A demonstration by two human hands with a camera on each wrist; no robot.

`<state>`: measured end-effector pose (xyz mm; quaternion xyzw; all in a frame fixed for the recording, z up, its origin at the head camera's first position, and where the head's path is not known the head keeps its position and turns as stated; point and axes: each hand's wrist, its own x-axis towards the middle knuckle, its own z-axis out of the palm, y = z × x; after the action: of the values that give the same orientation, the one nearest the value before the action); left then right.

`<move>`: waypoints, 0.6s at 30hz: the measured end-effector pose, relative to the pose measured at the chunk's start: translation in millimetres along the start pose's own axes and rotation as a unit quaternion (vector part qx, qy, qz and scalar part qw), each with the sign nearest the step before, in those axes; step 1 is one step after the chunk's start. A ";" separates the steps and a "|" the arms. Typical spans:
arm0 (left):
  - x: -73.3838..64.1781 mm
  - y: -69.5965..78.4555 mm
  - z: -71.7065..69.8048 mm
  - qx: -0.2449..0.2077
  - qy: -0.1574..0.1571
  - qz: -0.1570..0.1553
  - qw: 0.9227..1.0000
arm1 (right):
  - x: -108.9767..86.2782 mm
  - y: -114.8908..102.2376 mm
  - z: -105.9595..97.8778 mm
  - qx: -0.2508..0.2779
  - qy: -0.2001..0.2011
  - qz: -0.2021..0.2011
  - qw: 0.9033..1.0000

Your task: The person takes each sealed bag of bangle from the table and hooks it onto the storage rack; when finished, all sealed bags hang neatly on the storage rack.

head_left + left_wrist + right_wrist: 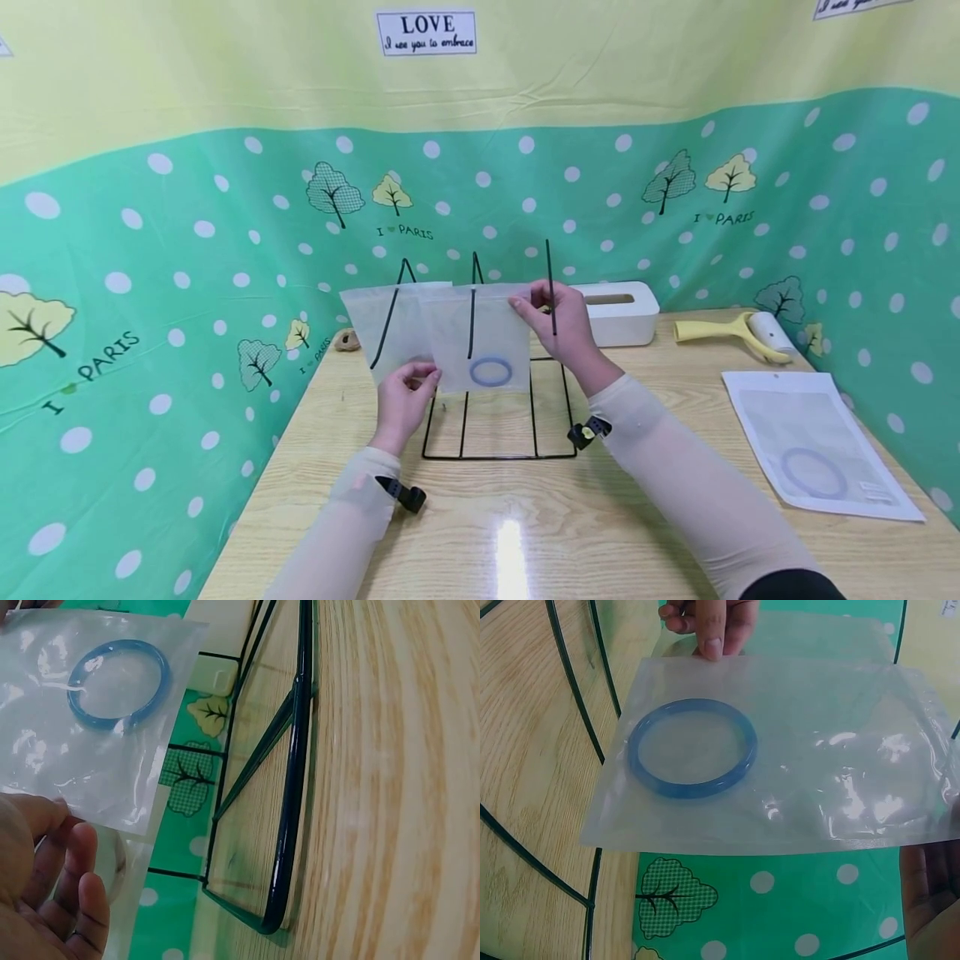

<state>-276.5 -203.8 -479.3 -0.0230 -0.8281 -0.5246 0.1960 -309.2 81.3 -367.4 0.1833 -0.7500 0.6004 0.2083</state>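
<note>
- Bag (491,333) first: I've got it mid-frame in the head view, held up clear of the table (450,542), a hand at each of two opposite corners.
- Now the rack (498,457), standing on the table with the bag upright above its base. The middle prong (472,325) shows across the bag, about halfway along the top edge. That crossing is the relation I'd watch; whether the prong is in front or seen through, or touching, I can't tell.
- The bag's own lie: top edge close to level, shape nearly square from here, so I read no clear long axis.
- Other bag (408,325), off to the left, and I see it partly overlapped by the first.
- Right hand (570,325): narrow grip, pinching the top right corner. From there the bag runs left and down.
- Left hand (401,404): a pinch too, low on the left edge, so from this grip the bag goes up and right.
- Smallest, the ring (690,790), low in the bag, right of the left fingertips; of the two hands, I make the left one nearer.
</note>
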 end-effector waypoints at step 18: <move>-6.0 -1.5 -4.9 -0.009 0.006 0.001 1.000 | -3.0 0.9 -4.4 0.006 -0.008 0.000 1.000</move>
<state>-269.8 -207.7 -480.8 -0.0226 -0.8220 -0.5322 0.2013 -306.7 85.9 -369.0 0.1894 -0.7479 0.6034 0.2018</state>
